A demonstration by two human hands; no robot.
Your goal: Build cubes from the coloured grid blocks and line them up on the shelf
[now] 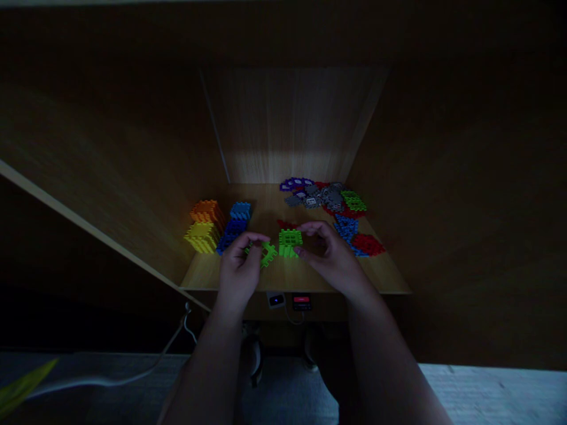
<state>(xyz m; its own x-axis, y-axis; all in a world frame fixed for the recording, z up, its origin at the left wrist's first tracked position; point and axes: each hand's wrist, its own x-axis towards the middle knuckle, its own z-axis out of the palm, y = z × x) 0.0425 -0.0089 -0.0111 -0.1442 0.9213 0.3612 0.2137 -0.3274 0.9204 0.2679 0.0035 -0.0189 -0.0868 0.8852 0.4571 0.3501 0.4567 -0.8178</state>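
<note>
My left hand (pixel 241 261) is closed in a pinch on a bright green square building tile (pixel 268 254) with a notched edge and an open middle. Just to the right stands a stack of matching green tiles (pixel 290 242) with a window-like grid on top. Beside that stack curves my right hand (pixel 334 254), its thumb and fingers apart and their tips at the stack's right side. Whether the fingertips press on it I cannot tell. A red tile (pixel 287 224) lies just behind the green stack, partly hidden.
On the left of the wooden shelf (pixel 266 277) stand orange (pixel 207 211), yellow (pixel 202 236), light blue (pixel 240 211) and dark blue (pixel 232 233) stacks. Loose grey tiles (pixel 330 198), purple, blue and red ones (pixel 368 244) lie right. Two devices (pixel 302 301) sit below the front edge.
</note>
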